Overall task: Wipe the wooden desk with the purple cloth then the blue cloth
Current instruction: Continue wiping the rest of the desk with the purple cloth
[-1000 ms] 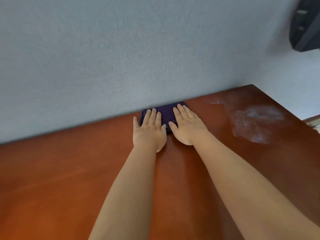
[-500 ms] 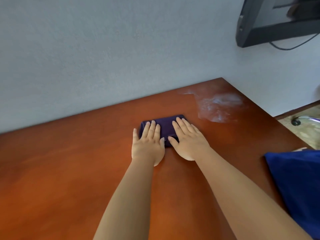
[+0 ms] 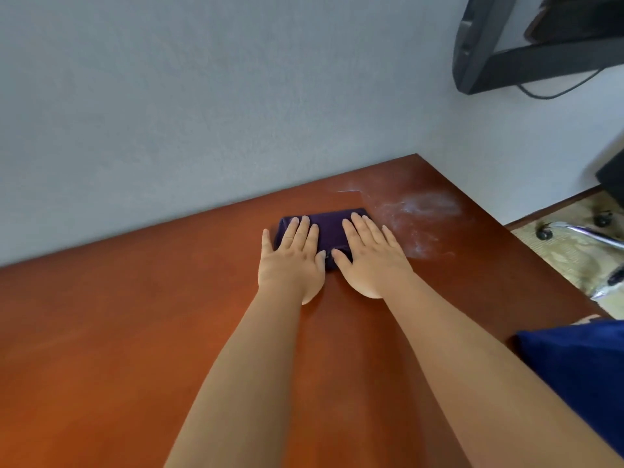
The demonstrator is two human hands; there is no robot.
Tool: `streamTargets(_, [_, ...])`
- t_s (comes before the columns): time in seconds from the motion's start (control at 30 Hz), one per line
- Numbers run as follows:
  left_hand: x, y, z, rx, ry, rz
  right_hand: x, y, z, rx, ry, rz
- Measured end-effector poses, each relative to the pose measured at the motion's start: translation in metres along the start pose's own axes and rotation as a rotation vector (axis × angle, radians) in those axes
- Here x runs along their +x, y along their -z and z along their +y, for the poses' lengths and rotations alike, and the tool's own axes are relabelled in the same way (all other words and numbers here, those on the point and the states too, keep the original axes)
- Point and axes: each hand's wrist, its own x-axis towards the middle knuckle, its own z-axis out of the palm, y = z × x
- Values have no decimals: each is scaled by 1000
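While your left hand [image 3: 293, 256] and right hand [image 3: 366, 256] press flat, fingers straight, on the folded purple cloth [image 3: 329, 228], it has slid back from the wall, leaving the dusty patch [image 3: 417, 217] at its three o'clock unwiped.

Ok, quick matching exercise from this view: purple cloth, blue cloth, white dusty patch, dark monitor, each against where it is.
Things:
1. purple cloth
2. blue cloth
3. white dusty patch
4. dark monitor

Places:
A. on the wall, upper right
B. under both flat hands
C. desk's near right edge
D. desk surface just right of the right hand

Pairs: 1-B, 2-C, 3-D, 4-A
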Motion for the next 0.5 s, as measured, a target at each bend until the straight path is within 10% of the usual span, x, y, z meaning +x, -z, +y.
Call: streamTargets(0.5, [131, 25, 0, 52, -90, 60, 115, 23, 37, -25, -126, 16])
